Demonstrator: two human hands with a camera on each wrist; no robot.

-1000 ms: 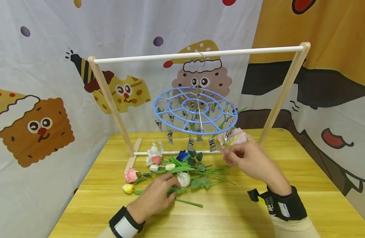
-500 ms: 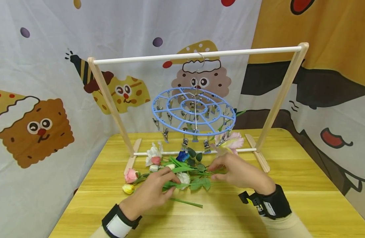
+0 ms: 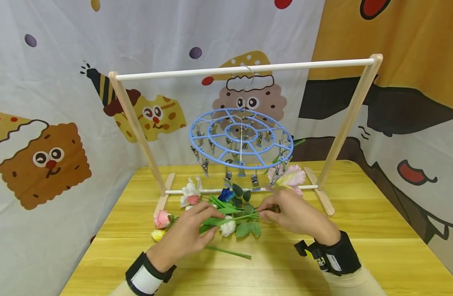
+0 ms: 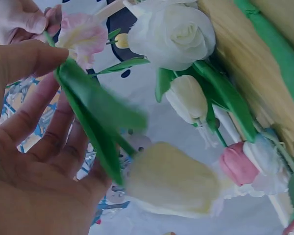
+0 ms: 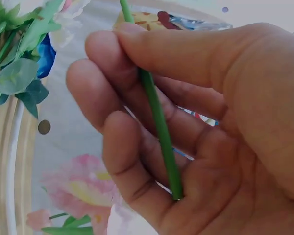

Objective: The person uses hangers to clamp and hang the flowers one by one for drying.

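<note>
left grip: thumb pinching, other fingers loose | right grip: thumb-to-forefinger pinch, fingers curled

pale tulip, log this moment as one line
left hand: holds pale tulip | right hand: pinches its stem | blue clip hanger: hangs from white rail

Head view was taken from above and behind the fingers, forward and down; rack seen beyond them. Left hand was seen close, palm side, in left wrist view; right hand likewise in right. Pink flower beyond fingers shared by all.
</note>
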